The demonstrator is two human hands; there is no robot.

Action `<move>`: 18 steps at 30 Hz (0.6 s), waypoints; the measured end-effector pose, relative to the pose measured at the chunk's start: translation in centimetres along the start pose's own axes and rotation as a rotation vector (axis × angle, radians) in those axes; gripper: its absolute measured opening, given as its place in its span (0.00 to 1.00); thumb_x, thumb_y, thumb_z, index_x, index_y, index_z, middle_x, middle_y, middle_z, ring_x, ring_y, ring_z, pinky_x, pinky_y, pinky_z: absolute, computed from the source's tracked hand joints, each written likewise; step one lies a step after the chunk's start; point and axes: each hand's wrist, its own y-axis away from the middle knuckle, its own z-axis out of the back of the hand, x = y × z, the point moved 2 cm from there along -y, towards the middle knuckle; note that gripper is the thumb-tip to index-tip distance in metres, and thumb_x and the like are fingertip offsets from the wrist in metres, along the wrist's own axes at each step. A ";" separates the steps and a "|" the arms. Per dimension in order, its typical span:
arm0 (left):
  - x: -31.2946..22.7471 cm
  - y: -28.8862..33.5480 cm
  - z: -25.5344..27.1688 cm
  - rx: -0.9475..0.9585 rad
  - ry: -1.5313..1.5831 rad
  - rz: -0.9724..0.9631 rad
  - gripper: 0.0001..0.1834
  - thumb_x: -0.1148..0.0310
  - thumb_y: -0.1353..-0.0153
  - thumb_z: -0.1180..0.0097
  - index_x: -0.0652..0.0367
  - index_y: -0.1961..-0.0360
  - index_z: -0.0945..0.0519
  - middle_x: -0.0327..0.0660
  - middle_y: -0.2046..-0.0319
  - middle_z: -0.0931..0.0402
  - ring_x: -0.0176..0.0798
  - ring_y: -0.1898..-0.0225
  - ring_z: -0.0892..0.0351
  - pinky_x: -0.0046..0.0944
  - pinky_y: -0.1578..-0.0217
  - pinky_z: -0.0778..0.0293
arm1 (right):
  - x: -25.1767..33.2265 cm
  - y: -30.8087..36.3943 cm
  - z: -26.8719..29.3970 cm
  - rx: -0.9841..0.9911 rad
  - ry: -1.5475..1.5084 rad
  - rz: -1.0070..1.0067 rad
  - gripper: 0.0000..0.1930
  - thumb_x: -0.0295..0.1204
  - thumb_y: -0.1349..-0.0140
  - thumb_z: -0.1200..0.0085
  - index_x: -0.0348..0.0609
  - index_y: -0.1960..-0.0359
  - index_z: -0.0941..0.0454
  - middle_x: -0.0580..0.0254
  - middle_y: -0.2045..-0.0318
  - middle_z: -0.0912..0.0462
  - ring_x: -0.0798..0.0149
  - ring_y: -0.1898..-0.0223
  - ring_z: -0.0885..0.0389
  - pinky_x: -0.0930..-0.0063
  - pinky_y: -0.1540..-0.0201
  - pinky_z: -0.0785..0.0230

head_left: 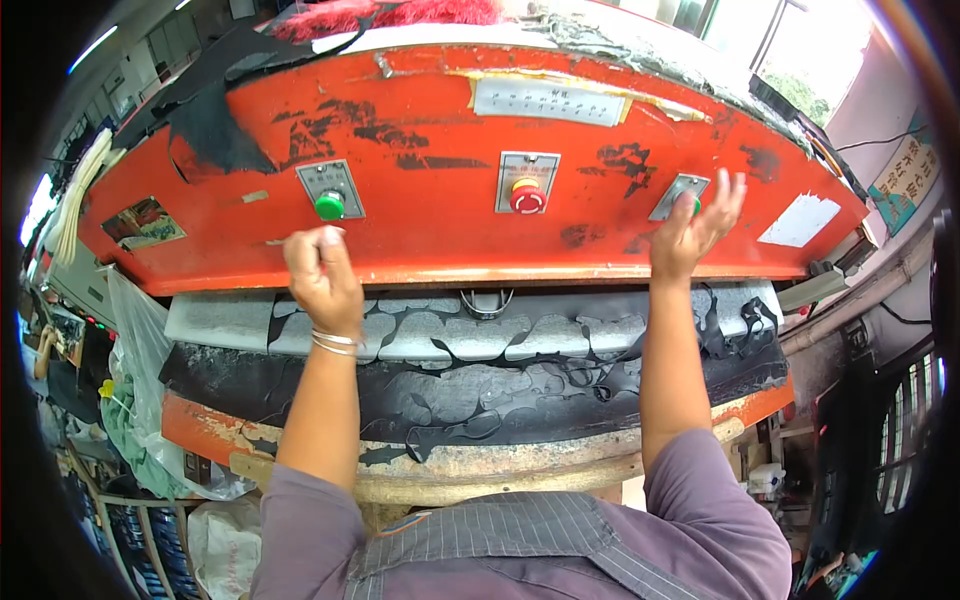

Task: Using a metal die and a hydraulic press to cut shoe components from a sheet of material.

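My left hand (325, 277) is raised just below a round green push button (329, 206) on the red machine front (430, 220). Its fingers are curled in and I see nothing in them; thin bangles circle the wrist. At the right, my right hand (697, 232) has its fingers spread and holds nothing. Its thumb side overlaps a second green button (688, 201); whether it presses on it I cannot tell. Between the hands sits a red mushroom-shaped stop button (528, 197) on a metal plate. Below lies a dark sheet (300, 390) with cut-out shapes and ragged scraps.
A pale slab (215, 318) reaches under the red front, with a metal handle-like loop (487, 303) at its middle. A worn wooden bar (470, 490) runs along the near edge. Clear plastic bags (140, 340) hang at the left. Red fluffy material (430, 12) lies on top.
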 end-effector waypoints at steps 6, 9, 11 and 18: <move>-0.9 -4.6 3.7 0.298 -0.150 0.082 0.13 0.72 0.37 0.49 0.62 0.79 0.31 0.45 0.81 0.34 0.45 0.79 0.36 0.41 0.76 0.38 | 1.5 -0.6 -0.2 0.022 0.012 0.025 0.30 0.43 0.34 0.50 0.42 0.35 0.42 0.44 0.31 0.54 0.41 0.30 0.56 0.48 0.32 0.60; -3.2 1.6 4.5 0.497 -0.127 0.219 0.16 0.66 0.37 0.46 0.62 0.80 0.29 0.47 0.83 0.33 0.47 0.80 0.33 0.42 0.76 0.35 | 2.7 5.0 3.4 0.228 -0.247 0.280 0.22 0.32 0.42 0.42 0.40 0.46 0.29 0.50 0.43 0.30 0.41 0.39 0.36 0.46 0.37 0.47; -5.3 8.6 6.6 0.864 -0.173 0.440 0.19 0.56 0.41 0.42 0.59 0.82 0.24 0.50 0.80 0.27 0.50 0.77 0.26 0.43 0.75 0.31 | 7.6 10.4 7.6 1.013 -0.570 0.017 0.22 0.37 0.47 0.37 0.41 0.52 0.25 0.49 0.52 0.22 0.46 0.49 0.26 0.54 0.44 0.36; -12.5 21.4 11.7 1.206 -0.163 0.302 0.11 0.59 0.42 0.44 0.52 0.74 0.15 0.41 0.73 0.20 0.48 0.67 0.21 0.44 0.66 0.24 | 15.1 19.3 17.9 1.584 -0.854 0.355 0.22 0.40 0.52 0.37 0.38 0.59 0.23 0.56 0.64 0.21 0.52 0.59 0.22 0.60 0.56 0.29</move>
